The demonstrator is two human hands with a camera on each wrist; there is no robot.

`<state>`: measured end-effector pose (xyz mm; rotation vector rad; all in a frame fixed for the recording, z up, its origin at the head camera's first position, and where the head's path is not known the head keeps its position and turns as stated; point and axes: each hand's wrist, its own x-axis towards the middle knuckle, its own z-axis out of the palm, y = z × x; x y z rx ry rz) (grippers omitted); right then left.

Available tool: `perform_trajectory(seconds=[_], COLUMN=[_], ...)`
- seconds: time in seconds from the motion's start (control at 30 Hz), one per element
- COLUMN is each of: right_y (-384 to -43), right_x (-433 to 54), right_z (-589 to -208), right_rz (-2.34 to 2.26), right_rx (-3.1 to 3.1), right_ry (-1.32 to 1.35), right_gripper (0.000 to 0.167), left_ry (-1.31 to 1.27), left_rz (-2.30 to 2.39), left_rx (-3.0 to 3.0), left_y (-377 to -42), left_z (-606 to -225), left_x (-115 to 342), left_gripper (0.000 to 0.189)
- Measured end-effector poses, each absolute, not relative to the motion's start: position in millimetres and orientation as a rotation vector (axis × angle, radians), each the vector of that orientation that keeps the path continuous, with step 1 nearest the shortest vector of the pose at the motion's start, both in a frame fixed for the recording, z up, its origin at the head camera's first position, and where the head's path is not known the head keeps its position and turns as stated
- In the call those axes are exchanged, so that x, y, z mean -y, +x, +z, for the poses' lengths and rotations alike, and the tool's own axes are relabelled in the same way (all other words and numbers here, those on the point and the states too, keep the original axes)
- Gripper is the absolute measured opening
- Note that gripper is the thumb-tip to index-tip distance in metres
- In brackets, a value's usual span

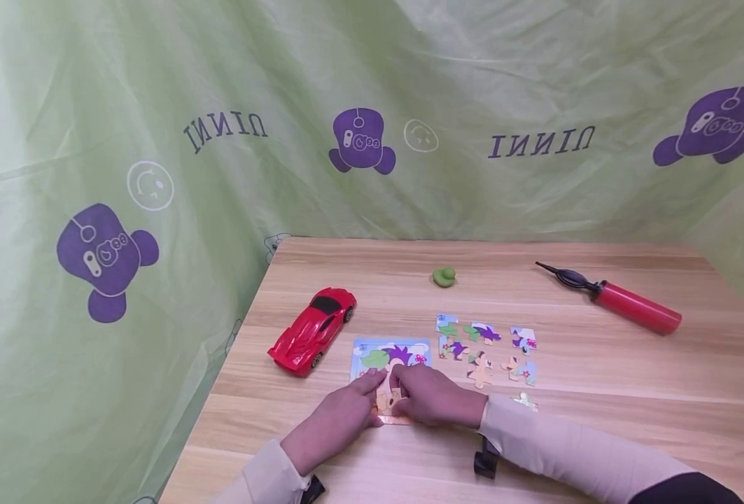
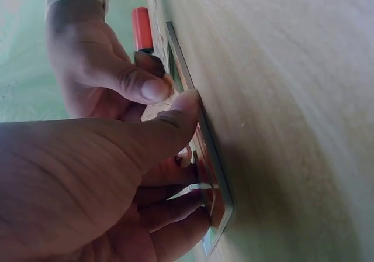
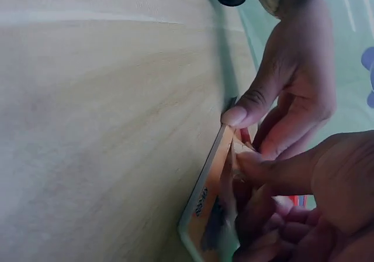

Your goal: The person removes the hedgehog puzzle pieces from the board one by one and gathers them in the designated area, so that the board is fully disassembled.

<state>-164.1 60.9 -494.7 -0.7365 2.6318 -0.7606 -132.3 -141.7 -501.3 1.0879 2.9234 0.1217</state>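
Note:
A picture puzzle board (image 1: 358,345) lies on the table under both hands, showing a purple-haired cartoon figure on blue. My left hand (image 1: 340,420) rests on its left side, fingers stretched over the picture, with the thumb (image 2: 186,101) at the front edge. From the right, my right hand (image 1: 434,395) pinches a tan puzzle piece (image 3: 241,149) between thumb and index finger, low over the board's lower part. Its far fingers are partly hidden in the head view. The two hands nearly meet over the picture.
Several loose puzzle pieces (image 1: 481,369) lie to the right of the board, near the right forearm. A red toy car (image 1: 311,332) stands at the left. Farther back are a small green duck (image 1: 444,277) and a red hand pump (image 1: 639,306). Green curtain (image 1: 372,203) hangs behind the table.

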Motion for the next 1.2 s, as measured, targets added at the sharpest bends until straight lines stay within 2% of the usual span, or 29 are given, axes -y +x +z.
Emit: perform_trajectory(seconds=[0.23, 0.47, 0.63, 0.83, 0.97, 1.03, 1.2], right_y=[-164, -156, -148, -144, -141, -142, -153], right_x=[-103, -167, -189, -185, -177, -169, -130], right_z=[-482, -475, -478, -472, -456, -449, -449], right_rz=[-1.004, -0.972, -0.814, -0.405, -0.179, -0.142, -0.300], right_rx=[-2.620, -2.578, -2.593, -2.819, -2.962, -3.013, -2.908], right_ry=[-0.679, -0.648, -0.687, -0.638, -0.645, -0.718, -1.110], right_gripper=[0.015, 0.013, 0.021, 0.036, 0.034, 0.031, 0.024], left_ry=[1.073, 1.034, 0.959, 0.929, 0.875, 0.862, 0.848], left_rz=[0.006, 0.004, 0.110, 0.131, 0.145, 0.148, 0.167], left_rx=[-2.939, -2.910, -2.861, -2.867, -2.852, -2.851, -2.850], left_y=[-130, -130, -132, -134, -136, -137, -140], left_z=[-503, -501, -499, -498, -499, -498, -498], left_x=[140, 139, 139, 141, 141, 142, 144], left_gripper=[0.055, 0.057, 0.058, 0.061, 0.063, 0.065, 0.071])
